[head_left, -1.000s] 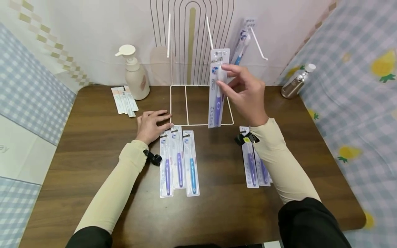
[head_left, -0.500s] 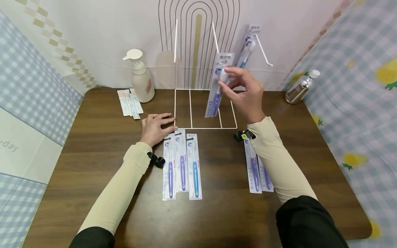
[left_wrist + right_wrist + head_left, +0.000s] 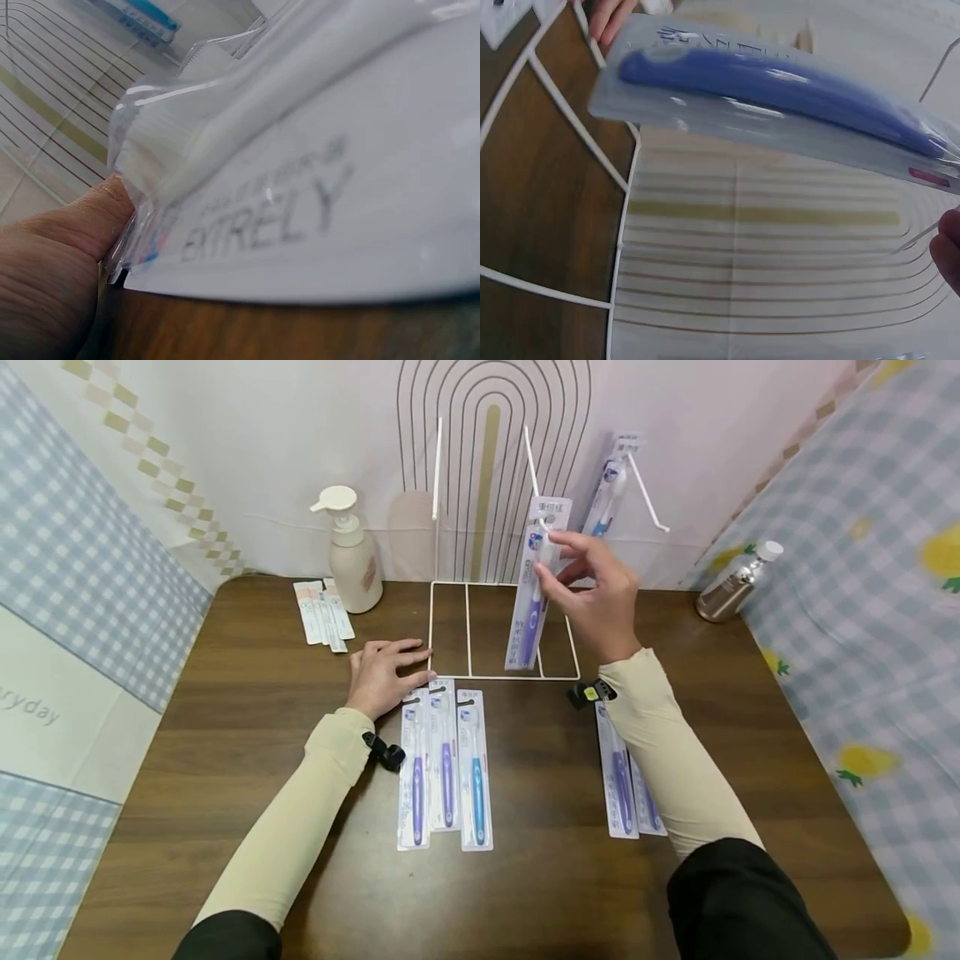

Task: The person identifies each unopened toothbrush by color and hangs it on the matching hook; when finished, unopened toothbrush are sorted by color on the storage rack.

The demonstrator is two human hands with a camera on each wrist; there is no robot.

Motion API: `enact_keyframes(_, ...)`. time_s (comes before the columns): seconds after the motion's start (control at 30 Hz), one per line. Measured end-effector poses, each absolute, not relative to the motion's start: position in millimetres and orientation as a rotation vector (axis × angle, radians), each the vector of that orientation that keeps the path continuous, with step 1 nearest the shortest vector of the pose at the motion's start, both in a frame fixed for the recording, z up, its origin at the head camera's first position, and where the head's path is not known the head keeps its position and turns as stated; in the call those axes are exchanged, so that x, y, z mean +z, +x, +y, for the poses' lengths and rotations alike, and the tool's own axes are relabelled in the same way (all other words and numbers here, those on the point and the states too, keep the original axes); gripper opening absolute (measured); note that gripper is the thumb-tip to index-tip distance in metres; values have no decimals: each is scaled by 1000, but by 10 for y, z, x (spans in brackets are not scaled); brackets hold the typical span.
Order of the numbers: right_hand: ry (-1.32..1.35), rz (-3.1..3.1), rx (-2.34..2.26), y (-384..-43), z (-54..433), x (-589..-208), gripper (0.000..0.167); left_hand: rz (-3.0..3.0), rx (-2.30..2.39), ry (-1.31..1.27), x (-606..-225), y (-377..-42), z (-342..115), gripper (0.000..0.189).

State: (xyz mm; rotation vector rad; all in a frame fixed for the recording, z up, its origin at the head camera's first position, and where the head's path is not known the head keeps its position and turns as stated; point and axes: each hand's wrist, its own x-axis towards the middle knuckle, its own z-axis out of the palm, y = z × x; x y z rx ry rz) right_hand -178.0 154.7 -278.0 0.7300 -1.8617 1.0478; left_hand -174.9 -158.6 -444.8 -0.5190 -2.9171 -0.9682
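Observation:
In the head view my right hand (image 3: 600, 597) pinches a packaged purple toothbrush (image 3: 525, 635) between thumb and fingers. Its card hangs slightly tilted, the top at the front end of the white rack's middle hook (image 3: 532, 464); whether the hook passes through the card's hole I cannot tell. The purple handle (image 3: 780, 94) crosses the right wrist view. My left hand (image 3: 382, 681) rests at the front left corner of the wire rack (image 3: 495, 677), fingers relaxed. Beside it lie three packaged toothbrushes, two purple (image 3: 417, 793) and one blue (image 3: 477, 793). One package (image 3: 300, 165) fills the left wrist view.
Packaged blue toothbrushes (image 3: 606, 497) hang on the right hook (image 3: 647, 493). More purple ones (image 3: 621, 785) lie partly under my right forearm. A pump bottle (image 3: 356, 564) and small packets (image 3: 322, 614) stand back left; a silver bottle (image 3: 731, 585) is back right.
My right hand keeps its pinch near the middle hook while the package's lower end tilts back, then comes partly forward again. The left hand stays in place; the head view has shifted slightly.

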Motion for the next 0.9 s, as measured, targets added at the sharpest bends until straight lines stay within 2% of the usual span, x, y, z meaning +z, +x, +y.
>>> enact_keyframes(0.27,638,-1987,1052,-2309,1650,-2844,34,-2935,-987,-527,-4527,-1683,-1538,48)
enact_keyframes(0.57,445,-2183,1080,-2849,1554,-2726,36,-2941,-968,-522,-4535,-1701,-1540,48)
enact_keyframes(0.77,358,-2241,1098,-3075,1457,-2654,38,-2930,-958,-519,-4515,-1731,-1577,48)
enact_keyframes(0.9,342,-2244,1138,-3108,1436,-2614,40,-2902,-964,-519,-4483,-1772,-1609,48)
